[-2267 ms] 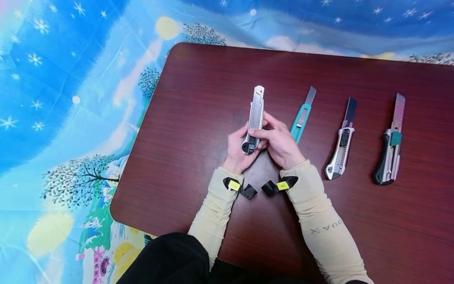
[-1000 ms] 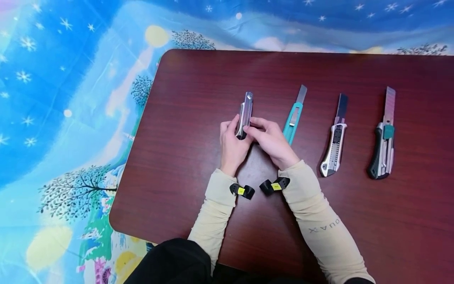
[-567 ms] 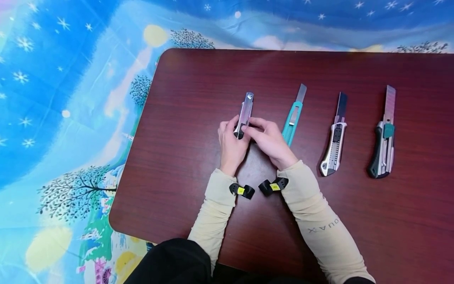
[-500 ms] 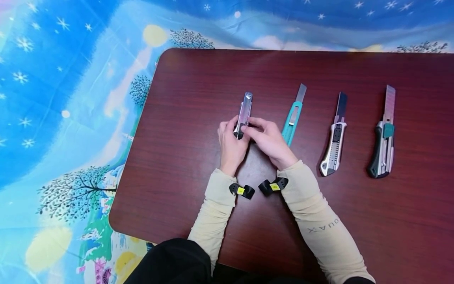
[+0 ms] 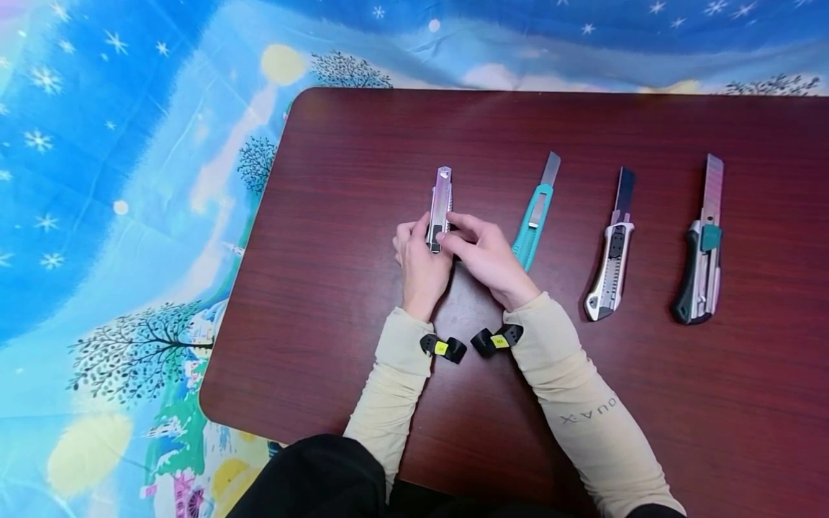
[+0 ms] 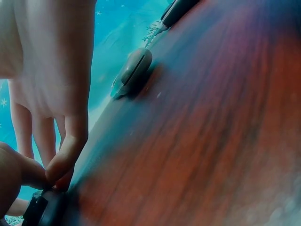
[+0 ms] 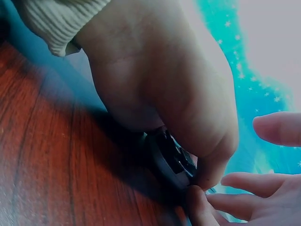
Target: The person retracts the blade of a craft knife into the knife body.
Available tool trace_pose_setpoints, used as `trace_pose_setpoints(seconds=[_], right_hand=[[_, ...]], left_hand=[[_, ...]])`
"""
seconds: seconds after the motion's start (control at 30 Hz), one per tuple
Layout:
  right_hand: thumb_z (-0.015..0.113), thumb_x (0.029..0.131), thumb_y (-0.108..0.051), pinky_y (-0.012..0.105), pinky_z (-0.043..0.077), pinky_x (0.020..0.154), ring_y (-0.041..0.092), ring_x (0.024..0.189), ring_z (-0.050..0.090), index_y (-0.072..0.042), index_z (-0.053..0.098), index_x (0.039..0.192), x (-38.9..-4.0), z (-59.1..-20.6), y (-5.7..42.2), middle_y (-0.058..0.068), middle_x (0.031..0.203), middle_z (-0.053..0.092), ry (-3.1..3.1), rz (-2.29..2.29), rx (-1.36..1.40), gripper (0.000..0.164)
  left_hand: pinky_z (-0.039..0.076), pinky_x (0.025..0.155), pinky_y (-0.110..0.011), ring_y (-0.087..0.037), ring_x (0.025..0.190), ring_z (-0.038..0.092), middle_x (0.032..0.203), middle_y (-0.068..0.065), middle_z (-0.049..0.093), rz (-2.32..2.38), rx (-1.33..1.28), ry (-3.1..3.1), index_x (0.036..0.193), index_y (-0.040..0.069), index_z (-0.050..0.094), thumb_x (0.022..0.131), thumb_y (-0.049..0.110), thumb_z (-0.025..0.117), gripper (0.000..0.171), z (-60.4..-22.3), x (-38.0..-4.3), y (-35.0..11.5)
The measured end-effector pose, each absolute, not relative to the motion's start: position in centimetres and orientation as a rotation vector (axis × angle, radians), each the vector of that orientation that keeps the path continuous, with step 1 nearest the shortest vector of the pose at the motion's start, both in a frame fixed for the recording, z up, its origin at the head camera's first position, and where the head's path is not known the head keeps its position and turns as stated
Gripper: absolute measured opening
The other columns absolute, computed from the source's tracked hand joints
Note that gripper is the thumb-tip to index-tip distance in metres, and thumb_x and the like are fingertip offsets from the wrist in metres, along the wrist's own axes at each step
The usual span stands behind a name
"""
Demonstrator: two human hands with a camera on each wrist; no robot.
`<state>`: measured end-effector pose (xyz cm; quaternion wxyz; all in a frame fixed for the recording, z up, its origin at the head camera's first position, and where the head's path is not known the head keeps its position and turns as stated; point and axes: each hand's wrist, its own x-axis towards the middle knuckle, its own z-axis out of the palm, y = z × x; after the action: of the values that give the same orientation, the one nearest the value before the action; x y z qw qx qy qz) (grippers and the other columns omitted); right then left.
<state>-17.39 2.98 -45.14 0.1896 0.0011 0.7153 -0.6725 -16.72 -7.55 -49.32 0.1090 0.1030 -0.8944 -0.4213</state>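
A silver and black snap-off utility knife (image 5: 443, 191) points away from the person between the two hands, no blade showing past its tip. My left hand (image 5: 422, 266) grips its lower part from the left, back of the hand up. From the right, my right hand (image 5: 486, 252) pinches the knife near its black lower end, thumb on top. The left wrist view shows a dark part of the knife (image 6: 40, 207) at the bottom left; the right wrist view shows its black end (image 7: 171, 160) among the fingers, mostly covered.
Right of the hands, three more utility knives lie on the dark red table (image 5: 337, 252), blades extended: a teal one (image 5: 534, 223), a white-and-grey one with a black blade (image 5: 610, 266), and a black-and-green one (image 5: 702, 266). A printed blue cloth (image 5: 162, 144) surrounds the table.
Since the oldest frame, the knife has moved left and lower, and the left hand has turned from palm-up to back-up. Over the last half second, knife and hands shift slightly left.
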Motion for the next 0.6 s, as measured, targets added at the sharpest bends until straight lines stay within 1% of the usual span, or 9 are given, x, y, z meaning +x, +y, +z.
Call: trace_pose_setpoints(seconds=[0.2,0.3,0.33,0.43,0.5,0.53,0.6], right_hand=[[0.058,0.085,-0.018,0.021,0.041,0.086,0.016,0.100,0.056,-0.004,0.044,0.131,-17.3,-44.9,3.0,0.018,0.112,0.061,2.003,-1.891,0.016,0.050],[0.057,0.085,-0.017,0.021,0.043,0.085,0.014,0.098,0.057,-0.003,0.046,0.129,-17.4,-44.7,3.3,0.019,0.113,0.060,1.994,-1.914,0.028,0.047],[0.058,0.085,-0.017,0.023,0.044,0.084,0.014,0.097,0.058,-0.004,0.047,0.128,-17.4,-44.6,3.4,0.019,0.113,0.060,1.995,-1.921,0.041,0.046],[0.058,0.086,-0.021,0.030,0.047,0.080,0.018,0.092,0.058,-0.006,0.051,0.125,-17.6,-44.2,4.3,0.014,0.112,0.060,2.026,-1.926,0.095,0.042],[0.058,0.086,-0.023,0.033,0.048,0.080,0.021,0.090,0.058,-0.007,0.052,0.123,-17.8,-43.9,5.1,0.011,0.111,0.058,2.045,-1.941,0.139,0.041],[0.059,0.087,-0.024,0.034,0.048,0.080,0.022,0.090,0.057,-0.007,0.052,0.122,-18.0,-43.8,5.6,0.010,0.111,0.057,2.056,-1.956,0.155,0.040],[0.059,0.086,-0.023,0.032,0.049,0.079,0.022,0.088,0.058,-0.003,0.053,0.120,-18.3,-43.7,6.7,0.007,0.107,0.058,2.074,-2.008,0.182,0.040]], left_hand=[[0.033,0.085,-0.039,-0.024,0.104,0.043,0.111,-0.007,0.049,-1.245,0.305,-2.617,0.124,0.008,0.053,0.077,0.020,0.064,0.049,-49.3,-16.8,-7.6],[0.033,0.087,-0.039,-0.024,0.105,0.042,0.112,-0.007,0.048,-1.243,0.312,-2.625,0.125,0.008,0.052,0.077,0.023,0.065,0.052,-49.2,-16.8,-7.5],[0.033,0.087,-0.039,-0.024,0.105,0.042,0.113,-0.007,0.048,-1.249,0.319,-2.624,0.126,0.009,0.051,0.077,0.024,0.065,0.053,-49.1,-16.8,-7.5],[0.032,0.086,-0.039,-0.022,0.106,0.041,0.115,-0.005,0.046,-1.258,0.346,-2.598,0.127,0.011,0.050,0.076,0.029,0.067,0.057,-48.9,-16.8,-7.5],[0.030,0.086,-0.038,-0.020,0.106,0.039,0.115,-0.003,0.045,-1.262,0.351,-2.536,0.126,0.014,0.051,0.074,0.030,0.067,0.056,-48.7,-16.7,-7.5],[0.030,0.086,-0.038,-0.019,0.105,0.039,0.114,-0.002,0.045,-1.264,0.340,-2.491,0.124,0.015,0.052,0.074,0.029,0.067,0.054,-48.6,-16.7,-7.5],[0.031,0.085,-0.037,-0.017,0.102,0.041,0.111,-0.001,0.047,-1.289,0.267,-2.381,0.121,0.015,0.054,0.075,0.025,0.066,0.048,-48.3,-16.5,-7.4]])
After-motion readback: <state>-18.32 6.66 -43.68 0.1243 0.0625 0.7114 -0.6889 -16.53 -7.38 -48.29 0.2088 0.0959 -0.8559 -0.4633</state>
